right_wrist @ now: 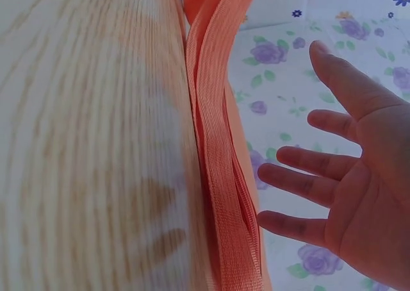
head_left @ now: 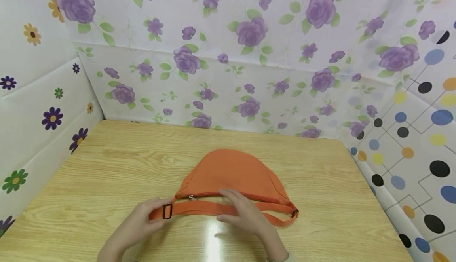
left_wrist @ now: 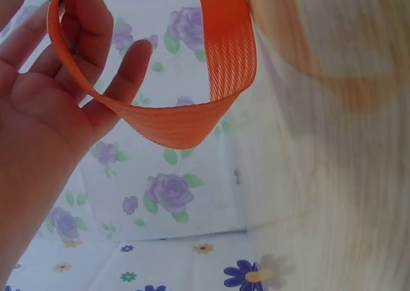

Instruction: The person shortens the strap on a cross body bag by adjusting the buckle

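An orange waist bag (head_left: 233,171) lies on the table, its curved side away from me and its zipper along the near side. The orange strap (head_left: 204,207) runs in front of it. At the left end, my left hand (head_left: 142,220) holds the strap beside a black slider buckle (head_left: 167,211). In the left wrist view, a loop of the strap (left_wrist: 173,124) hangs by that hand's fingers. My right hand (head_left: 246,212) hovers over the middle of the strap. The right wrist view shows this hand (right_wrist: 359,169) with fingers spread, apart from the strap (right_wrist: 214,111).
The wooden table (head_left: 124,155) has a floral sheet (head_left: 213,76) standing along its back. A sheet with daisies (head_left: 35,135) stands on the left, and one with coloured dots (head_left: 420,147) on the right.
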{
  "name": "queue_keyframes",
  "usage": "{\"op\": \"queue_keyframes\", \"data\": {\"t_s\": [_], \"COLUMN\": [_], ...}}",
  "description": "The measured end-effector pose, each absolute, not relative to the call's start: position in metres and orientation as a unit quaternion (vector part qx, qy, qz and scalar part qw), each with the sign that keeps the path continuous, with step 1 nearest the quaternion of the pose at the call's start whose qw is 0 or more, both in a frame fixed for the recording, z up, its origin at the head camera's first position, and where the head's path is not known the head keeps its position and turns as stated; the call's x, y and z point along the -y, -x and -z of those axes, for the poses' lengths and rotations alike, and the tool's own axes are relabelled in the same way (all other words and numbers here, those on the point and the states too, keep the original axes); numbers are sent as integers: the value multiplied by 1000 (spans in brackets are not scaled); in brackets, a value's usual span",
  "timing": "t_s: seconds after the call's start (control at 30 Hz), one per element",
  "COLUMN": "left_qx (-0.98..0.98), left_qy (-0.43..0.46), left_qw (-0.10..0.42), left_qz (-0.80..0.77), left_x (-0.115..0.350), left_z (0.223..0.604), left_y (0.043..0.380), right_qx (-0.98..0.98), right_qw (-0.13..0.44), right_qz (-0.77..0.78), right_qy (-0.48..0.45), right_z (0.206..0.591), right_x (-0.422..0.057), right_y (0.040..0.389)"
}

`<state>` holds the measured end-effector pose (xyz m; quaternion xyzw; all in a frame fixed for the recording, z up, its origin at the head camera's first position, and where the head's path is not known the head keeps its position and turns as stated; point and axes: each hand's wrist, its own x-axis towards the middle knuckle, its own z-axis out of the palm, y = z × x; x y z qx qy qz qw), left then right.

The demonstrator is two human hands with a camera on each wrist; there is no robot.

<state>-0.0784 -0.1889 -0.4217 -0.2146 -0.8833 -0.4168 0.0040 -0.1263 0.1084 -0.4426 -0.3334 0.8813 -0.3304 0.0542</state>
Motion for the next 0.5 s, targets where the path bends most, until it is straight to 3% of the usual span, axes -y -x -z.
{"op": "queue_keyframes", "data": {"t_s": [0.23, 0.5], "left_qx": [863, 803], "left_qy": [225, 271], "left_qw": [28, 5], "left_qz": [452, 531], "left_x": [180, 166], "left_z": [422, 419], "left_y": [82, 89], "right_qx": [-878, -860], "right_qw": [64, 70], "right_qz": [344, 382], "right_qy": [327, 331], "right_z": [441, 438], "right_x": [-107, -104], "right_y": [125, 124]}}
